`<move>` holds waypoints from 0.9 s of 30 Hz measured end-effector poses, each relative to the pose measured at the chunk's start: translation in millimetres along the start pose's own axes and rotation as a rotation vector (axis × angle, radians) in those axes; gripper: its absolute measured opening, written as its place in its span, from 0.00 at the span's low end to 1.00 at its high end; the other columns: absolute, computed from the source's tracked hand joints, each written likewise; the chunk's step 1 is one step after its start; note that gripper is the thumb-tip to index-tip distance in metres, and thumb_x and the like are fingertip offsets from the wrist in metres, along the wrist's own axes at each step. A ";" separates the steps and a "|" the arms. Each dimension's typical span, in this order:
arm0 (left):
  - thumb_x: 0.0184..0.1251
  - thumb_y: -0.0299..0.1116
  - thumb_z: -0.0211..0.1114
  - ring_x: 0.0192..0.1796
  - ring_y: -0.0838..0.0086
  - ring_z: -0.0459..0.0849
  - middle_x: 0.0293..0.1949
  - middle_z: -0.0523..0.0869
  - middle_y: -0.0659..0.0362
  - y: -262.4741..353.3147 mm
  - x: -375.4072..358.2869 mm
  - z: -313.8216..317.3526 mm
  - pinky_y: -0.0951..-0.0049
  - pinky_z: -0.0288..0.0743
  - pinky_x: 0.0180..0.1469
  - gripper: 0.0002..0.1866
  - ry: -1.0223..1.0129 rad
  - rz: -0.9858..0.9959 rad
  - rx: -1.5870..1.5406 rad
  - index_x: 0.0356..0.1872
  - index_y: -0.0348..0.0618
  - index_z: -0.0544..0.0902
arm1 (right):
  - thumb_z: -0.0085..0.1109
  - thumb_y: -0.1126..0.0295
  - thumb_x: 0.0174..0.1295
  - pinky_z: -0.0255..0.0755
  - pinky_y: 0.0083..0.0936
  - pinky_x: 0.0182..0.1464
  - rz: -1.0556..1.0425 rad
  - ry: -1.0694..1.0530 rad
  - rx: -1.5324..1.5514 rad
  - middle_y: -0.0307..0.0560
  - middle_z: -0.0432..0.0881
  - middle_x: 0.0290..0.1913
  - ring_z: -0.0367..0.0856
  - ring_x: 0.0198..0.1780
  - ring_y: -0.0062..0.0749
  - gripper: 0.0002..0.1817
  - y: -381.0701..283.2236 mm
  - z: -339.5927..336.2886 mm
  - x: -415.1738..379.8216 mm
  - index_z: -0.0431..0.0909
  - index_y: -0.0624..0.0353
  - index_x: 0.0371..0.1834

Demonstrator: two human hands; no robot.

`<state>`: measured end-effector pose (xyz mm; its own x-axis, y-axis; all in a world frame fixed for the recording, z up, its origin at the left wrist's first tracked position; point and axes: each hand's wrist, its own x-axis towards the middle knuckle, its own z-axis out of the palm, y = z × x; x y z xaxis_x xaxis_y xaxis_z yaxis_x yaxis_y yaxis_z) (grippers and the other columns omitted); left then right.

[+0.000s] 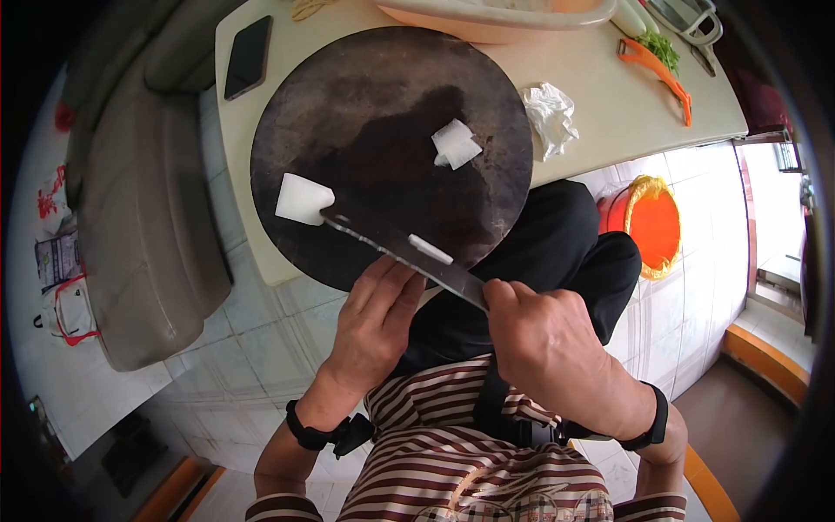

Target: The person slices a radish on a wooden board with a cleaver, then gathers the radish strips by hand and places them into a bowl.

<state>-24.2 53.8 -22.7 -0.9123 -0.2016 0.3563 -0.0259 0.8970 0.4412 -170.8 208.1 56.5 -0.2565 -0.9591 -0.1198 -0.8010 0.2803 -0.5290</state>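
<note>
My right hand [544, 335] is closed around the handle of a kitchen knife [383, 241], whose long dark blade slants to the upper left over the round dark chopping board [374, 96]. A thin white strip [430, 249] rests on or beside the blade. My left hand [378, 309] is at the blade's near edge, fingers bent and pressed together; whatever lies under the fingertips is hidden. A smooth white block [303, 199] sits on the board by the knife's tip. Farther right on the board lie small flat white pieces [456, 144], overlapping. Their kind is not clear.
Beyond the board stands a large pale basin [504, 19]. A phone [249, 56] lies at the table's left, a crumpled white wrapper [551, 119] to the right. An orange peeler [657, 72] is near some greens [658, 50]. A red bin [652, 228] stands on the floor.
</note>
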 end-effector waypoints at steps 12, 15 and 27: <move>0.56 0.18 0.69 0.50 0.58 0.82 0.46 0.84 0.53 -1.0 1.5 -4.3 0.64 0.81 0.49 0.11 -0.043 -0.014 -0.044 0.41 0.30 0.86 | 0.56 0.79 0.49 0.74 0.28 0.22 -0.030 -0.045 -0.071 0.52 0.77 0.23 0.82 0.24 0.39 0.07 -7.5 1.5 7.1 0.72 0.68 0.31; 0.55 0.18 0.70 0.51 0.59 0.82 0.46 0.84 0.53 2.0 3.2 -4.7 0.64 0.81 0.48 0.12 -0.014 0.002 0.008 0.42 0.30 0.86 | 0.56 0.79 0.49 0.74 0.30 0.23 0.015 0.021 0.005 0.53 0.77 0.24 0.82 0.24 0.42 0.07 -0.8 7.3 6.3 0.72 0.68 0.32; 0.52 0.16 0.68 0.48 0.58 0.81 0.43 0.84 0.53 -2.7 -2.9 -4.0 0.65 0.80 0.47 0.11 -0.015 -0.005 -0.010 0.39 0.30 0.86 | 0.57 0.80 0.49 0.75 0.31 0.23 0.030 -0.116 -0.002 0.54 0.78 0.24 0.82 0.23 0.40 0.08 -6.4 -8.2 -6.0 0.72 0.70 0.32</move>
<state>-19.9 50.3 -21.7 -0.9183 -0.2002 0.3414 -0.0266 0.8919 0.4514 -168.5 212.4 67.5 -0.2160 -0.9486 -0.2315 -0.7951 0.3085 -0.5222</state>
